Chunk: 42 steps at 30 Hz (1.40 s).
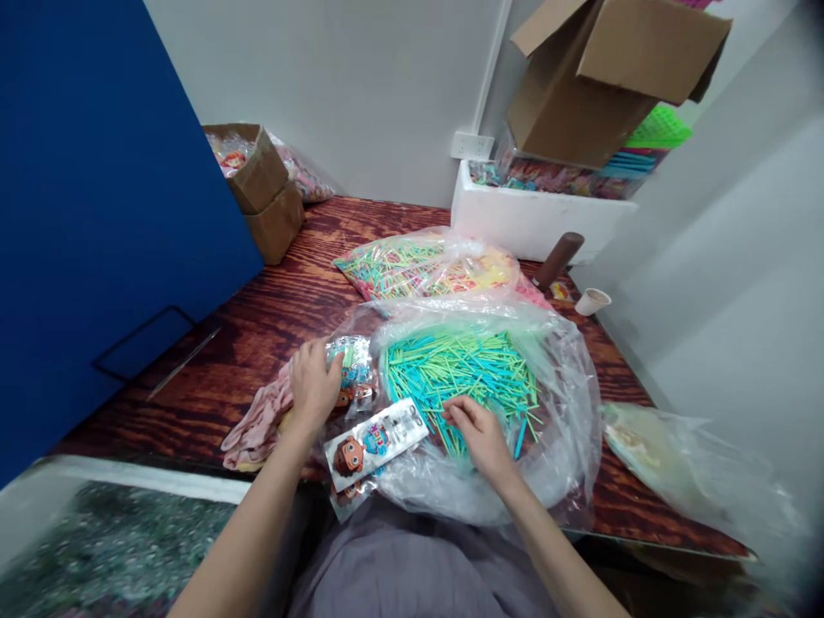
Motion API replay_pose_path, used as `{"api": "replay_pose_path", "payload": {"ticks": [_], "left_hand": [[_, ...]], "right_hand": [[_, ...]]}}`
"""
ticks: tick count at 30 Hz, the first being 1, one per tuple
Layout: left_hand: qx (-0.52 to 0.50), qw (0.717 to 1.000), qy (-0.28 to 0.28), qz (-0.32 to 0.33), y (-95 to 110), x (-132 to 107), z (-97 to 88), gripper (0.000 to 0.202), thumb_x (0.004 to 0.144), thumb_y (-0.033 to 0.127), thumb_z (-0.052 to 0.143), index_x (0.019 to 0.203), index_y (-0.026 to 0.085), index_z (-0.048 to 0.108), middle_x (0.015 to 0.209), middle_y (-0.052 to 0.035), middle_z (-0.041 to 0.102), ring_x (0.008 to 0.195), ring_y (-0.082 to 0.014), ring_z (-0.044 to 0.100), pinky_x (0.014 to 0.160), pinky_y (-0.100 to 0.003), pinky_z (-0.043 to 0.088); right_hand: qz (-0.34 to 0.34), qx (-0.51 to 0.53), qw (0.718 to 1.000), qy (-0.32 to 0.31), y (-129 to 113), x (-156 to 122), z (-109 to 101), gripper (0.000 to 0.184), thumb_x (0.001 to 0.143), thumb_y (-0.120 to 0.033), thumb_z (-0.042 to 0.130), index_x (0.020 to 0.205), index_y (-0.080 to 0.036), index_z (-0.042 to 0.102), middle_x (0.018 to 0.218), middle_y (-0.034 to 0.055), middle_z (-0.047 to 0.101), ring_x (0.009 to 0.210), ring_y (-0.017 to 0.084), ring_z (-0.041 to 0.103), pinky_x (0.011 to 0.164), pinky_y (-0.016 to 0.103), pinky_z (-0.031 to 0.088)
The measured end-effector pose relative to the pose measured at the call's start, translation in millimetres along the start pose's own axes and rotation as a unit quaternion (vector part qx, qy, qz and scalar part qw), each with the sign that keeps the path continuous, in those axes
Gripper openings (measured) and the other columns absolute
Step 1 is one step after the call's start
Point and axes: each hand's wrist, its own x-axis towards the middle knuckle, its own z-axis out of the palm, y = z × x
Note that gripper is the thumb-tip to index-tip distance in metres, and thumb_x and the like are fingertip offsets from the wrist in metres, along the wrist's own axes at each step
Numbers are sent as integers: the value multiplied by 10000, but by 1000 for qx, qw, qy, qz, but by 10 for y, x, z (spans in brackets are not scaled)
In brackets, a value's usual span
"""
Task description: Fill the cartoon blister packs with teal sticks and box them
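My left hand [315, 382] lies at the left edge of a pile of printed packets [357, 369], its thumb apart from the fingers and close to the top packet. A silver packet with a cartoon face [377, 445] lies slanted between my hands, over other packets. My right hand [476, 433] is at the near edge of a heap of thin green and blue sticks [463, 369]. Its thumb and fingertips are pinched together; whatever they hold is too small to tell. The sticks sit in an open clear plastic bag [566, 386].
Behind lies another clear bag of multicoloured sticks [405, 266]. A pink cloth [261, 421] is beside my left wrist. To the right are a brown cylinder [560, 260], a paper cup [592, 300] and a plastic bag [669, 455]. A white foam box [515, 219] and cardboard boxes [274, 189] stand at the back.
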Motion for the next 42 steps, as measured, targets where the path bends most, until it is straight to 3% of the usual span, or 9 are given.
{"api": "replay_pose_path", "payload": {"ticks": [3, 6, 10, 14, 16, 21, 25, 31, 42], "left_hand": [[-23, 999, 14, 47, 99, -216, -176, 271, 913, 322, 497, 1110, 187, 626, 1128, -105, 636, 1064, -289, 561, 944, -412, 425], [-81, 994, 16, 71, 268, -563, -246, 245, 950, 303, 466, 1110, 188, 611, 1114, -92, 641, 1081, -263, 566, 959, -399, 426], [-111, 983, -68, 127, 407, -1022, -131, 220, 961, 251, 456, 1108, 202, 612, 1120, -91, 638, 1080, -243, 570, 950, -392, 444], [-79, 972, -143, 169, 374, -1276, -16, 330, 903, 309, 570, 1217, 208, 560, 1287, -126, 572, 1190, -296, 517, 978, -456, 435], [-58, 968, -163, 181, 342, -1327, -8, 355, 862, 316, 624, 1193, 208, 556, 1330, -132, 550, 1216, -317, 499, 984, -477, 422], [-11, 968, -175, 177, 346, -1348, -39, 192, 830, 174, 592, 1019, 189, 562, 1373, -146, 535, 1232, -325, 488, 981, -483, 402], [23, 970, -176, 166, 387, -1342, -79, 204, 805, 161, 593, 1005, 183, 560, 1308, -157, 568, 1183, -330, 512, 973, -496, 392], [35, 964, -211, 155, 383, -1362, -150, 169, 768, 141, 575, 926, 198, 561, 1253, -135, 568, 1129, -308, 531, 931, -476, 421], [24, 966, -211, 149, 356, -1364, -128, 154, 773, 160, 580, 920, 203, 559, 1238, -126, 562, 1128, -308, 522, 927, -460, 429]], "right_hand": [[-51, -101, 994, -9, -85, 128, -16, 239, 943, -313, 468, 914, -187, 669, 878, 54, 712, 848, 199, 663, 768, 307, 479], [-82, -232, 969, -40, -186, 218, 53, 252, 961, -250, 458, 884, -180, 687, 902, 53, 708, 869, 185, 641, 782, 282, 438], [-50, -408, 908, -83, -209, 314, 229, 241, 960, -181, 458, 921, -180, 696, 966, 66, 698, 904, 180, 639, 783, 264, 408], [-50, -470, 872, -128, -182, 383, 341, 165, 934, -200, 518, 988, -186, 674, 1045, 68, 670, 960, 177, 635, 779, 250, 402], [-51, -477, 867, -138, -181, 396, 360, 144, 913, -209, 551, 992, -181, 668, 1053, 72, 665, 971, 183, 635, 776, 250, 404], [-51, -504, 850, -146, -207, 391, 406, 165, 889, -221, 575, 1025, -156, 642, 1070, 107, 659, 977, 221, 639, 774, 278, 419], [-56, -523, 837, -148, -232, 383, 470, 209, 887, -232, 572, 1068, -141, 621, 1107, 132, 640, 996, 242, 631, 784, 298, 442], [-56, -556, 821, -121, -238, 374, 636, 255, 883, -68, 464, 1096, -101, 600, 1095, 179, 620, 977, 262, 627, 770, 320, 475], [-23, -556, 826, -91, -238, 434, 836, 270, 881, -24, 441, 1050, -38, 651, 1040, 255, 653, 968, 303, 653, 763, 360, 498]]}}
